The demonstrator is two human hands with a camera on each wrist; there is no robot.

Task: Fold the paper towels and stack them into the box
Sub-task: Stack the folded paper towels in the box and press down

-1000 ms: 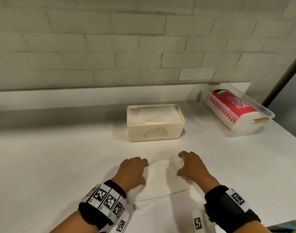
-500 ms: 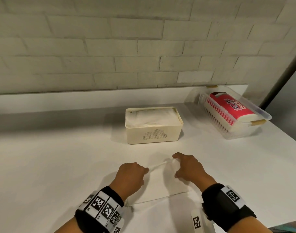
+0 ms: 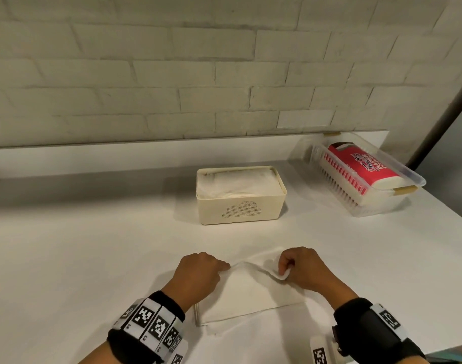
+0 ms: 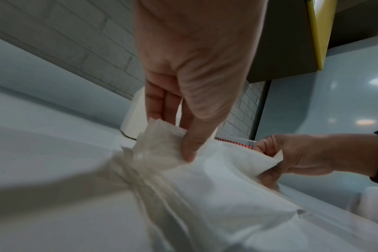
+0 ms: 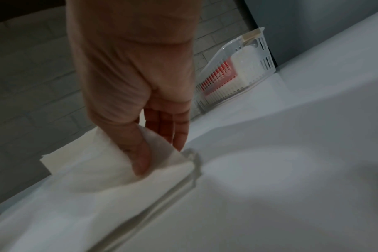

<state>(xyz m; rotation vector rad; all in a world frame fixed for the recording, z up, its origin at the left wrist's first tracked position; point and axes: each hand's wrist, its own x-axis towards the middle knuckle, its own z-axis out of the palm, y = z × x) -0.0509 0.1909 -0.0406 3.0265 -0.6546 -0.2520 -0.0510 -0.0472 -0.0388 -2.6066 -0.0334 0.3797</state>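
A folded white paper towel lies on the white table in front of me, its far edge lifted. My left hand pinches the towel's far left corner between thumb and fingers. My right hand pinches the far right corner the same way. Behind the towel stands the cream box with a cloud-shaped hole pattern, filled to the rim with folded towels.
A clear plastic basket at the back right holds a red-wrapped pack of paper towels. A low white ledge and a brick wall run along the back. The table's right edge is close to the basket.
Both hands went from resting on the towel's far edge to pinching its far corners and lifting that edge off the table, toward me.
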